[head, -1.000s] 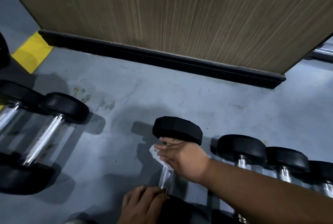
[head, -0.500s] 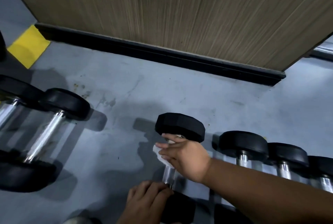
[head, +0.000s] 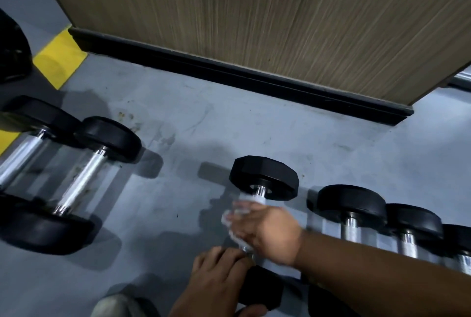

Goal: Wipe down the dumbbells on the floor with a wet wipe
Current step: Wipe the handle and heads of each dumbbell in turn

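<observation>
Grey gym floor [head: 242, 133] is carrying the dumbbell [head: 263, 176] in front of the wood panel [head: 254, 16]. Its right hand [head: 265, 230] is gripping the wipe [head: 238, 211] round the chrome bar, lower than a second ago. The left hand [head: 216, 283] is lying flat on the near head. Heavy and prone to rolling, it needs bracing at a head.

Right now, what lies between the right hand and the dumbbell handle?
In the head view, a white wet wipe sits between the right hand and the chrome handle.
</observation>
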